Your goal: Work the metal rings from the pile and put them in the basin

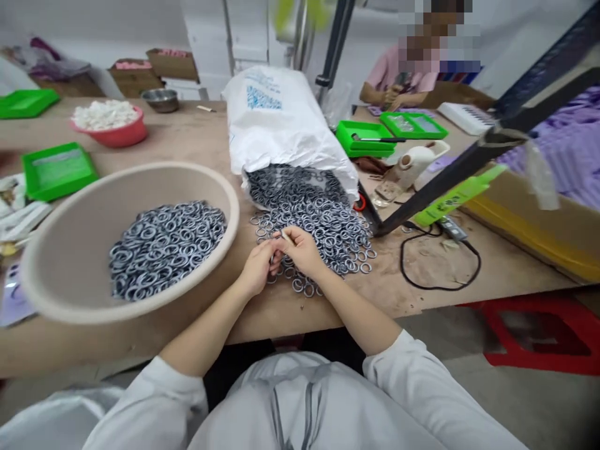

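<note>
My left hand [257,267] and my right hand [302,251] meet over the front of a pile of grey rings [330,231] on the table. The fingers of my left hand are closed on a small dark piece that looks like one of the grey rings, mostly hidden by the fingers. My right hand is closed around a thin beige tool [285,236], with only its end showing. The pile spills from the mouth of a white woven sack [285,119]. Left of my hands stands a large beige basin [60,250] holding many more grey rings [169,247].
A dark metal post [422,181] slants up at the right, beside a black cable [440,289] and a green bottle [457,197]. At the back left are a red bowl [117,131] of white pieces and a green tray [35,178]. A co-worker [379,81] sits across the table.
</note>
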### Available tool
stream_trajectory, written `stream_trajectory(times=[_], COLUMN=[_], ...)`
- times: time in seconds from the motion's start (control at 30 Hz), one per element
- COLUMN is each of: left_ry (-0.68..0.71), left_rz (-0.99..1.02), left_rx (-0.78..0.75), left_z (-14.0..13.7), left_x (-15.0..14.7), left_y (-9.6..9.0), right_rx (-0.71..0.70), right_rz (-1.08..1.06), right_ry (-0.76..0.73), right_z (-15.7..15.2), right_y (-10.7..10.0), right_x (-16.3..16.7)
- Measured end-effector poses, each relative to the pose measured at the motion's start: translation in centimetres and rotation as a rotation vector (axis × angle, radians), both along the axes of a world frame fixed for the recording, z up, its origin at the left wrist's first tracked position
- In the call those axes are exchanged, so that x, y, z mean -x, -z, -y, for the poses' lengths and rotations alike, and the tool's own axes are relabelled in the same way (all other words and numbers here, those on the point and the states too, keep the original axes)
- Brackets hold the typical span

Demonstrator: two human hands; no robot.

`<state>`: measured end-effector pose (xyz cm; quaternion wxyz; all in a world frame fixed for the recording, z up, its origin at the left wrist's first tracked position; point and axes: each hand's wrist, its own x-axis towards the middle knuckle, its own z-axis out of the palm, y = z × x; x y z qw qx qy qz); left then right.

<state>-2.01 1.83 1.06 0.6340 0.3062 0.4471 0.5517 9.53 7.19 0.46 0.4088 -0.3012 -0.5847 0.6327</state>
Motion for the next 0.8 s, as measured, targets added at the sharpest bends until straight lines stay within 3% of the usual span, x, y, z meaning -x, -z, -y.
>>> stream_trajectory(times=[0.23,0.57,0.7,0.8], left_ry=[0.035,0.066,0.044,0.039], left_rz=[0.05,0.09,0.105,0.123], left_rx=[0.048,0.057,0.032,0.021], left_z=[-0.1,0.0,-0.1,-0.2], left_x=[-0.1,-0.1,0.2,0.3], left_y=[-0.1,-0.1,-0.3,-0.5], right_rx=[0.058,-0.034,-0.145,-0.349], right_rz=[-0.033,0.167,0.199,0.376], right_ry=[0.037,-0.002,0.083,0.185], right_z=[-0.2,0.3,0.3,0.5], right_y=[0.1,-0.4,-0.5,-0.5], right_x=[0.0,-0.4,-0.4,-0.9])
